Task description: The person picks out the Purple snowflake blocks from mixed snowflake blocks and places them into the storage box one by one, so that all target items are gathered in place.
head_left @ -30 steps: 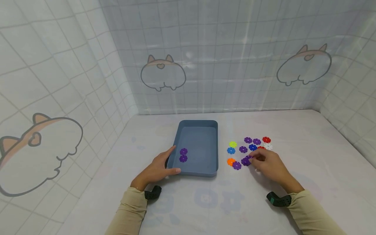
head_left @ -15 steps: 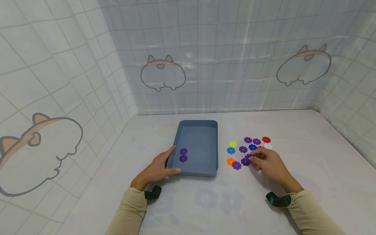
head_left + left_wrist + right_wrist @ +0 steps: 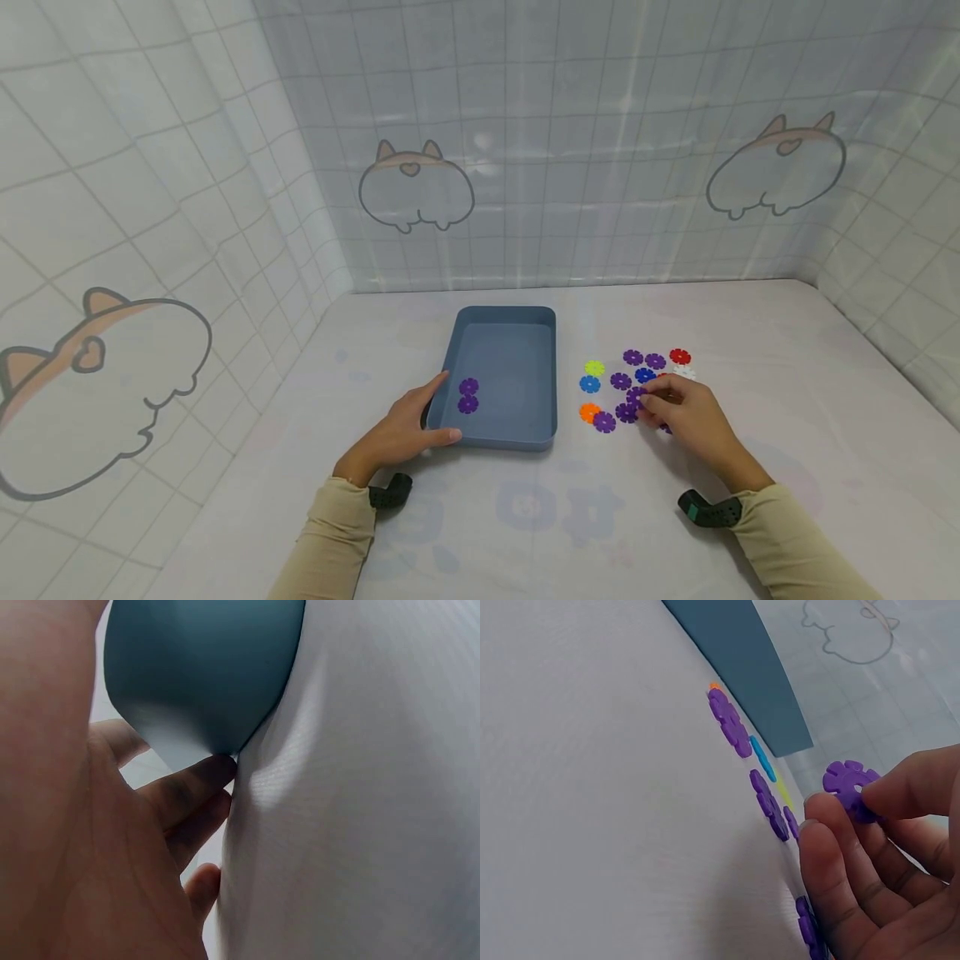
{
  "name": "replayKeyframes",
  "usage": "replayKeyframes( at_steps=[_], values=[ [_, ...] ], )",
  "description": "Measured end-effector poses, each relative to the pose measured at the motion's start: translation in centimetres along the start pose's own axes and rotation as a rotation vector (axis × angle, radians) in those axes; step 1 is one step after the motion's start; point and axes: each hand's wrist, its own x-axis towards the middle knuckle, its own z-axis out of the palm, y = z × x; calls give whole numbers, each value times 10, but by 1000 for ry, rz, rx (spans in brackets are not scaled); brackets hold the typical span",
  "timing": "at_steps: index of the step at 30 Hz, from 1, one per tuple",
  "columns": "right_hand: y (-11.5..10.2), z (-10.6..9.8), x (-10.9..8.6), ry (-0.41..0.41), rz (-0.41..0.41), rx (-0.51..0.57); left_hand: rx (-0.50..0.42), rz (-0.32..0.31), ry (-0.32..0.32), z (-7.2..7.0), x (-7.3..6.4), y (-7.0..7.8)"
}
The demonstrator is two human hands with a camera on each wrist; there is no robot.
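Observation:
A blue-grey rectangular tray (image 3: 517, 342) lies on the cloth, two purple snowflake discs (image 3: 468, 395) inside near its left wall. My left hand (image 3: 397, 427) holds its near left corner, thumb along the front rim and index finger at the left rim; the left wrist view has fingertips (image 3: 221, 766) against the tray's wall (image 3: 202, 660). To the right, my right hand (image 3: 693, 417) pinches a purple snowflake disc (image 3: 847, 784) between thumb and fingers, lifted over the cloth. Just left of those fingers lies another purple snowflake disc (image 3: 626, 412).
More snowflake discs lie right of the tray: yellow-green (image 3: 595, 367), light blue (image 3: 590, 384), orange (image 3: 589, 412), dark blue (image 3: 645, 376), red (image 3: 680, 357), white (image 3: 684, 372) and several purple. Tile-patterned cloth walls (image 3: 570, 167) enclose the table at the back and sides.
The pinched purple disc has risen slightly, parting from the disc beside it. Part of another purple disc now shows beneath my right hand. My left hand and the tray have not moved.

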Motion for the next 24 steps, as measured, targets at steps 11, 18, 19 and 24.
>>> replayKeyframes(
  at_steps=[11,18,19,24],
  values=[
    [4,1,-1,7,-37,-36,-2,3,3,0,1,0],
    [2,1,-2,8,-23,-55,-3,-2,-2,-1,1,-1],
    [2,2,-2,7,-25,-60,-5,-1,-1,-1,1,-1],
    [0,3,-3,4,-23,-75,-7,3,-1,-1,0,0]
  ],
)
